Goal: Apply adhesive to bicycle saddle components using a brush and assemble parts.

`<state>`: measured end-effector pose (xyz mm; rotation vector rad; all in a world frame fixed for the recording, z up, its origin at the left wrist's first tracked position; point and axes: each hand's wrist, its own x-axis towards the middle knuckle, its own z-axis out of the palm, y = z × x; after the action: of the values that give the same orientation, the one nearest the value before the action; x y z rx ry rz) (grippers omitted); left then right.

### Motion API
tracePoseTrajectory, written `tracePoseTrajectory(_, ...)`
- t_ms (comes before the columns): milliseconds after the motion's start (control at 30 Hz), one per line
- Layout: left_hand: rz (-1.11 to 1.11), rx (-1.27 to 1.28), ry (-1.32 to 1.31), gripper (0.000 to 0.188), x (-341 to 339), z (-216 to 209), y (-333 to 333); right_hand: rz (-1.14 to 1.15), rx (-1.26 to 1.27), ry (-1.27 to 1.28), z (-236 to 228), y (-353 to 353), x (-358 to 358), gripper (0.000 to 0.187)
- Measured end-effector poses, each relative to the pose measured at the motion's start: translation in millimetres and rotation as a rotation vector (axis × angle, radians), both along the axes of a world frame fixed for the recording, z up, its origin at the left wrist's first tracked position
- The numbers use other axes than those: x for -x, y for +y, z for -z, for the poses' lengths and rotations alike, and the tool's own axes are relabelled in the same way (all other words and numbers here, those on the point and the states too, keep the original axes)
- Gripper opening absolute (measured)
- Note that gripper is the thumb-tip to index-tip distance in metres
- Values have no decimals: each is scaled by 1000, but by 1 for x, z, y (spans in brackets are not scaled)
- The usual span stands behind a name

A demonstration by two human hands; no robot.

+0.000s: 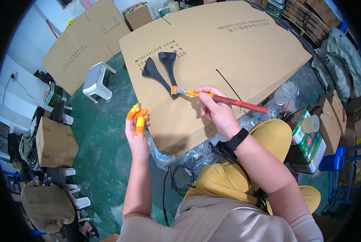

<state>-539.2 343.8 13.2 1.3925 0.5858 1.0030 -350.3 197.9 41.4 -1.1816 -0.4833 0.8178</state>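
Right hand (217,111) fingers pinch brush (225,99) — left hand (137,131) spread, empty, beside cardboard stack (237,48)

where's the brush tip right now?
Head view, centre: the brush is in the right hand, its tip on the near end of the two black parts lying on the cardboard stack.

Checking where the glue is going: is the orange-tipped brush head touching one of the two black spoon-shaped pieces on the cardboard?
Touching. The head view shows the orange-tipped brush head resting on the narrow end of the two black spoon-shaped pieces, with no gap.
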Motion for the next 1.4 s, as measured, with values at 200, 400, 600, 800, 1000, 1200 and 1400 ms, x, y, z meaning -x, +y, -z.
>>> tracePoseTrajectory(200, 28, -109, 111, 29, -15, -10, -8, 13, -7, -313, 1, -2, -3, 13)
tracePoseTrajectory(400, 65, -177, 199, 28, -31, -16, -12, 62, -78, -670, 3, -6, -3, 13)
tracePoseTrajectory(600, 117, -200, 324, 29, -40, -23, -14, -14, -13, -112, -12, -10, -5, 20)
tracePoseTrajectory(800, 302, 252, -133, 52, -43, -19, -6, -22, -32, -28, -15, -10, -7, 20)
tracePoseTrajectory(1000, 322, 300, -142, 58, -43, -19, -2, -31, -58, -5, -21, -8, -9, 20)
tracePoseTrajectory(1200, 274, 203, -122, 56, -47, -20, -6, -54, -42, -110, -12, -3, -9, 22)
tracePoseTrajectory(1400, 149, -87, 159, 44, -46, -23, -2, -60, -31, -97, -14, -1, -9, 20)
